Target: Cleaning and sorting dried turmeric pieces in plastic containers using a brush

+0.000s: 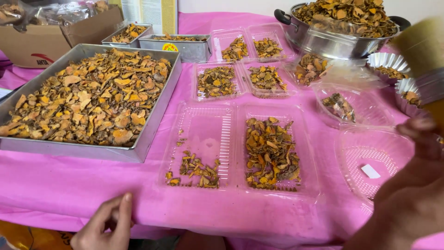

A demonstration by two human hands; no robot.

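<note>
**Dried slices laid out in trays across a pink surface**

The pink-covered surface (pixel 69 185) is carrying everything — largest of all, the big metal tray (pixel 152 125) at the left is sitting heaped with dried orange-brown slices. A steel pot (pixel 323 44) at the far right is holding another heap. Nearest the hands, a clear hinged plastic box (pixel 240 194) is lying open near the front edge: its right half is holding a full layer of dried slices (pixel 270 153), while its left half is holding only a thin scatter.

The left hand (pixel 104 227) is resting at the front edge of the surface, just below the box, fingers loosely curled and holding nothing. The right hand (pixel 416 185) is hovering blurred at the right, beside an empty clear tub (pixel 370 153); whether its grip is open or closed, I cannot tell.

The box is looking thin, light and flexible — likely to bend and spill if lifted by one corner. Taking it at both outer rims would probably be steadier. The slices are looking dry, brittle and very light.
</note>
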